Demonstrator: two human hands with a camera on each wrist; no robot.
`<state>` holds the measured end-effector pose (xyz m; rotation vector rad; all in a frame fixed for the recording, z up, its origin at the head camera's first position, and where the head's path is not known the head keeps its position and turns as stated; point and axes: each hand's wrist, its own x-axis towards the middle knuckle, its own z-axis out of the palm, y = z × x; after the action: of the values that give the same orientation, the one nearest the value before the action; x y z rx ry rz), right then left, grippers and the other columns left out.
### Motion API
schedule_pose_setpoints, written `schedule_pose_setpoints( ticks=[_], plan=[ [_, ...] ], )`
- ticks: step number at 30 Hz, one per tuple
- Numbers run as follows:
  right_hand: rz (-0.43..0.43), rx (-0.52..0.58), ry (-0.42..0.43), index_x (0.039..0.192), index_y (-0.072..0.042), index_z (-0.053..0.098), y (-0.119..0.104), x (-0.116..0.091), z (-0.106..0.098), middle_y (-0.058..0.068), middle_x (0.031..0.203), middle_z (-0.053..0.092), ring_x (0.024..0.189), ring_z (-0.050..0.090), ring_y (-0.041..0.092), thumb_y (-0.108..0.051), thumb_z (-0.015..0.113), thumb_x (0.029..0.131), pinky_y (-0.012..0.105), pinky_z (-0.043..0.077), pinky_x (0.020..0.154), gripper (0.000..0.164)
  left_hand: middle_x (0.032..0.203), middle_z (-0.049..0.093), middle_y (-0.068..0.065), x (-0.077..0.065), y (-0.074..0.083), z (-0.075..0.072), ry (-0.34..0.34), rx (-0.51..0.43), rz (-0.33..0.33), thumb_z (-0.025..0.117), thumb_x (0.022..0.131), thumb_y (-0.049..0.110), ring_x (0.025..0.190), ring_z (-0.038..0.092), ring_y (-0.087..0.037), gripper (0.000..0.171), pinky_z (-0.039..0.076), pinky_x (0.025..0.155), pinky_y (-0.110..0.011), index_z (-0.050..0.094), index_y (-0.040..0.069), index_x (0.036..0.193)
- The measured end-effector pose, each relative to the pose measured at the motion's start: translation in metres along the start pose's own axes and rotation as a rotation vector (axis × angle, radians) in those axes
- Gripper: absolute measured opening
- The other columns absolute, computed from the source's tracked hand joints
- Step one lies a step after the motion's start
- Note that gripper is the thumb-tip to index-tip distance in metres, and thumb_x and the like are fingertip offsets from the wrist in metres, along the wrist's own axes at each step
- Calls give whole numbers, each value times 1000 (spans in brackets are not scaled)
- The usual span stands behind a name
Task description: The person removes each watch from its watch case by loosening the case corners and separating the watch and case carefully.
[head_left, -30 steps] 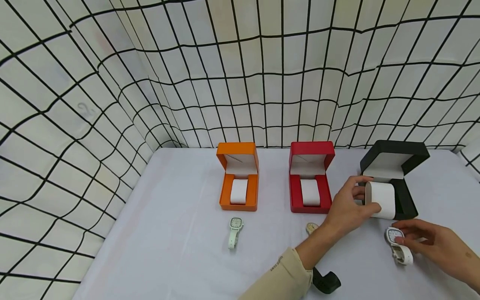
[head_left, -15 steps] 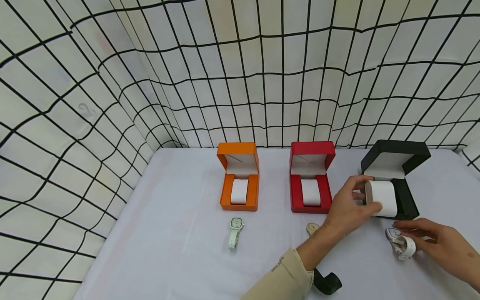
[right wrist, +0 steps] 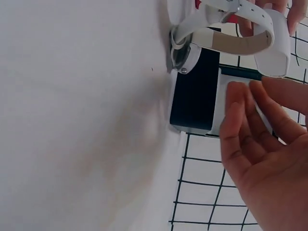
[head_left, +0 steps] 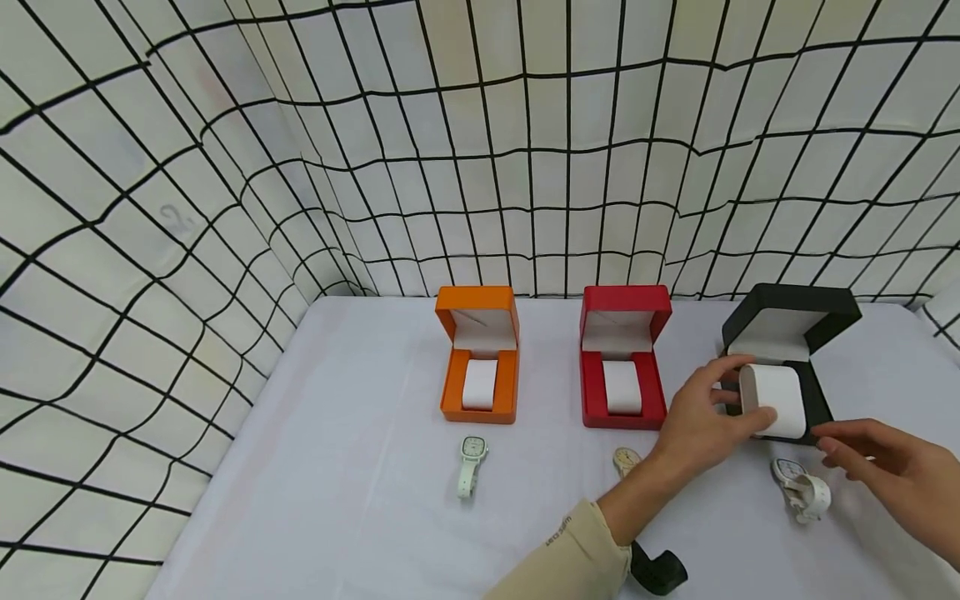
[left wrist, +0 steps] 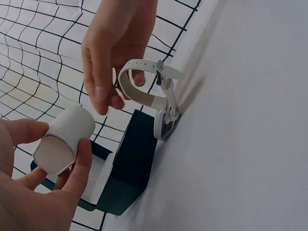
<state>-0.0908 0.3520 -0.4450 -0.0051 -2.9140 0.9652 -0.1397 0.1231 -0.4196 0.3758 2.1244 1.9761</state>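
A white watch cushion [head_left: 782,404] is in my left hand [head_left: 697,425], which grips it between thumb and fingers over the front of the open black watch box [head_left: 825,321]. The left wrist view shows the cushion's [left wrist: 77,126] flat beige end. On the table just in front of that box lies a white watch [head_left: 806,493], its strap buckled into a loop. My right hand [head_left: 892,471] is beside this watch, fingers loosely bent and holding nothing. Its fingertips are close to the cushion's lower right corner. In the right wrist view the strap [right wrist: 245,43] partly hides the cushion.
An orange watch box [head_left: 480,412] and a red one [head_left: 622,421] stand open at the back, each with a white cushion inside. A pale green watch [head_left: 469,467] lies before the orange box. A dark-strapped watch [head_left: 658,573] is partly under my left forearm. Black wire grid surrounds the table.
My right hand has let go of the white watch, leaving it on the table, and moved up toward the cushion. My left hand has shifted slightly right with the cushion.
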Motion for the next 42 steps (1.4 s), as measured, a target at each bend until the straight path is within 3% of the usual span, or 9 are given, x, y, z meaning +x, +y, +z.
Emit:
schedule_pose_setpoints(
  ticks=[4, 8, 12, 17, 23, 32, 42],
  plan=[
    [3, 82, 34, 121, 3, 65, -4, 0, 1, -30, 88, 62, 76, 59, -12, -17, 59, 107, 11, 48, 63, 25, 124, 63, 12, -3, -2, 3, -9, 37, 0, 78, 92, 12, 95, 55, 13, 56, 54, 74, -12, 60, 28, 142],
    [2, 142, 37, 123, 2, 62, -9, 3, 2, -36, 92, 56, 79, 59, -9, -20, 53, 110, 9, 51, 65, 27, 126, 64, 10, -3, -4, 4, -12, 73, 26, 78, 92, 13, 96, 57, 13, 57, 53, 76, -10, 59, 27, 144],
    [43, 162, 25, 121, -2, 63, -14, 5, 4, -35, 93, 56, 77, 59, -6, -29, 52, 110, 9, 48, 64, 31, 126, 64, 11, -1, -5, 6, -24, 84, 29, 79, 92, 15, 99, 58, 12, 58, 53, 76, -9, 59, 28, 145],
    [41, 223, 55, 109, -6, 64, -19, 7, 6, -33, 104, 54, 82, 59, -10, -28, 59, 107, 4, 45, 68, 22, 128, 64, 10, -1, -6, 7, -32, 78, 26, 79, 92, 15, 101, 60, 11, 59, 53, 77, -9, 57, 28, 145],
    [23, 233, 64, 104, -1, 63, -20, 9, 5, -35, 113, 45, 93, 50, -19, -27, 58, 108, -1, 40, 71, 26, 129, 66, 10, -1, -4, 11, -11, 85, 22, 79, 92, 14, 101, 62, 11, 57, 53, 76, -8, 57, 27, 143],
    [30, 199, 98, 108, 4, 63, -19, 15, 6, -38, 114, 40, 95, 41, -24, -28, 53, 110, -2, 37, 70, 33, 134, 68, 8, 0, -3, 15, 1, 96, 29, 79, 91, 10, 105, 65, 9, 58, 53, 79, -6, 56, 22, 142],
    [47, 186, 119, 110, 3, 61, -18, 20, 10, -29, 118, 44, 91, 41, -22, -28, 53, 110, -1, 38, 70, 32, 129, 65, 5, 1, -4, 23, 90, 277, 73, 80, 91, 11, 102, 61, 9, 51, 48, 75, 1, 65, 17, 140]
  ],
)
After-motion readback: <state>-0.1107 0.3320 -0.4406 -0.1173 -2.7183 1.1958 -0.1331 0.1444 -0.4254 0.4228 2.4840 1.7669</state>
